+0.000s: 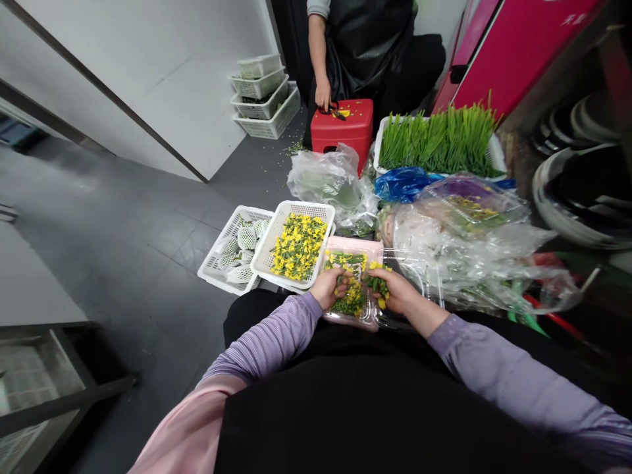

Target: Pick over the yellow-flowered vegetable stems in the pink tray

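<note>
My right hand (397, 289) is closed around a small bunch of yellow-flowered greens (379, 286), just over the right side of a pink tray (374, 246). Over the tray's left side is my left hand (326, 288), its fingers curled in; what they hold, if anything, I cannot make out. More yellow flowers with green stems (351, 301) lie in the tray, in what looks like a clear plastic box. A clear lid (413, 263) lies open to the right. Left of the tray, a white basket (264, 259) holds many yellow flower heads (299, 245).
Another white basket (211, 271) holds net-wrapped produce. Plastic bags (444, 243) lie at right, before a basket of green stalks (439, 141). Opposite, a co-worker's hand (323, 94) holds scissors (336, 112) over a red box (340, 135). Stacked baskets (266, 118) stand by the wall.
</note>
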Demonstrator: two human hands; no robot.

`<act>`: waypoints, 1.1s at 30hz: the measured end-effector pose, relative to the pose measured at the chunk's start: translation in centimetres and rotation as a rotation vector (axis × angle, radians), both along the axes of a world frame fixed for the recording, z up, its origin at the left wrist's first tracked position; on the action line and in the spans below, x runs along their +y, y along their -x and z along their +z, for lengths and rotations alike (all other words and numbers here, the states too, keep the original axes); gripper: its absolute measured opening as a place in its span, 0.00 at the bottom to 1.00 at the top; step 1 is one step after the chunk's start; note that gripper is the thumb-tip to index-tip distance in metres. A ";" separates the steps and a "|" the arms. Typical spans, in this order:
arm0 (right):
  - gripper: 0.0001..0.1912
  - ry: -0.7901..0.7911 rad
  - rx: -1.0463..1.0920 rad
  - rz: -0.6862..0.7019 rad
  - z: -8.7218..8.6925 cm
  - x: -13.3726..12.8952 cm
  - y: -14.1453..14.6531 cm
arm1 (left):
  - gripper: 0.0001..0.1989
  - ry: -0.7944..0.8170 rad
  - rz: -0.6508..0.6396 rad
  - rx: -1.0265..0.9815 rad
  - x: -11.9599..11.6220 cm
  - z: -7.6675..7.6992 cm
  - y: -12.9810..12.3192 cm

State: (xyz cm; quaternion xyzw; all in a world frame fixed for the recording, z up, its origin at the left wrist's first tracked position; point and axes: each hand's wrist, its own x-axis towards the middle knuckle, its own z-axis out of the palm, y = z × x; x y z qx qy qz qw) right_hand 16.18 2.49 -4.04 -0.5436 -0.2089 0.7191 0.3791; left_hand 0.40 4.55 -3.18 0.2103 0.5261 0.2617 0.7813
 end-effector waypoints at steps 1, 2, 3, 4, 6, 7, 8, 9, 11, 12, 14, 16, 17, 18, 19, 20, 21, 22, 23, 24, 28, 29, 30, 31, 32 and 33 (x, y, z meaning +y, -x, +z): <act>0.06 0.024 0.029 -0.010 0.0 0.0 0.0 | 0.11 0.020 0.056 -0.020 0.2 0.0 0.1; 0.06 0.050 0.050 -0.018 0.1 0.0 0.0 | 0.11 0.023 0.098 -0.041 0.2 -0.1 0.1; 0.07 0.058 0.057 -0.019 0.2 -0.2 0.2 | 0.12 0.010 0.129 -0.064 0.1 -0.1 0.1; 0.10 0.032 0.045 -0.005 0.3 -0.4 0.4 | 0.12 -0.009 0.149 -0.087 -0.1 -0.2 -0.1; 0.16 -0.058 0.025 0.046 0.4 -1.1 1.1 | 0.14 -0.043 0.155 -0.118 -0.9 -0.5 -0.5; 0.18 -0.102 0.016 0.078 0.3 -1.4 1.4 | 0.16 -0.053 0.140 -0.124 -1.4 -0.7 -0.8; 0.19 -0.135 0.000 0.110 0.1 -1.7 1.7 | 0.19 -0.062 0.116 -0.124 -1.9 -1.0 -1.1; 0.20 -0.155 -0.027 0.141 -0.1 -2.0 1.9 | 0.20 -0.072 0.085 -0.121 -2.3 -1.2 -1.3; 0.19 -0.173 -0.116 0.187 -0.7 -2.1 1.8 | 0.21 -0.127 0.019 -0.078 -2.6 -1.3 -1.5; 0.19 -0.184 -0.169 0.203 -0.9 -2.0 1.6 | 0.20 -0.181 -0.002 -0.015 -2.6 -1.3 -1.5; 0.17 -0.208 -0.282 0.238 -1.1 -1.6 0.8 | 0.14 -0.298 -0.031 0.173 -2.0 -0.9 -1.1; 0.14 -0.253 -0.401 0.293 -0.7 -0.9 0.0 | 0.08 -0.359 -0.079 0.315 -1.1 -0.4 -0.6; 0.13 -0.284 -0.469 0.330 -0.4 -0.5 -0.3 | 0.07 -0.360 -0.113 0.335 -0.7 -0.1 -0.3; 0.12 -0.316 -0.547 0.368 0.0 -0.2 -0.6 | 0.06 -0.349 -0.155 0.326 -0.4 0.2 -0.1; 0.12 -0.352 -0.635 0.406 0.3 0.1 -0.8 | 0.06 -0.336 -0.196 0.304 -0.1 0.4 0.1; 0.12 -0.387 -0.721 0.441 0.7 0.3 -1.0 | 0.06 -0.328 -0.233 0.282 0.1 0.7 0.3; 0.12 -0.420 -0.799 0.470 1.0 0.5 -1.1 | 0.05 -0.325 -0.266 0.263 0.2 0.8 0.4; 0.12 -0.450 -0.858 0.494 1.2 0.6 -1.2 | 0.05 -0.328 -0.295 0.248 0.3 1.0 0.5; 0.11 -0.480 -0.894 0.515 1.3 0.6 -1.3 | 0.05 -0.336 -0.320 0.238 0.3 1.1 0.6; 0.11 -0.508 -0.912 0.536 1.3 0.6 -1.3 | 0.04 -0.354 -0.343 0.239 0.3 1.1 0.6; 0.09 -0.578 -0.922 0.601 1.2 0.4 -1.3 | 0.04 -0.418 -0.419 0.263 0.2 0.9 0.8; 0.08 -0.577 -0.900 0.607 1.2 0.3 -1.3 | 0.04 -0.403 -0.425 0.247 0.2 0.7 0.8; 0.08 -0.563 -0.858 0.599 1.3 0.3 -1.3 | 0.04 -0.371 -0.425 0.234 0.3 0.4 1.0; 0.09 -0.534 -0.792 0.577 1.4 0.3 -1.3 | 0.05 -0.331 -0.430 0.246 0.4 0.1 1.1; 0.09 -0.491 -0.698 0.529 1.5 0.3 -1.4 | 0.06 -0.299 -0.442 0.299 0.4 -0.4 1.3; 0.10 -0.432 -0.579 0.456 1.7 0.4 -1.4 | 0.09 -0.289 -0.460 0.399 0.4 -0.9 1.5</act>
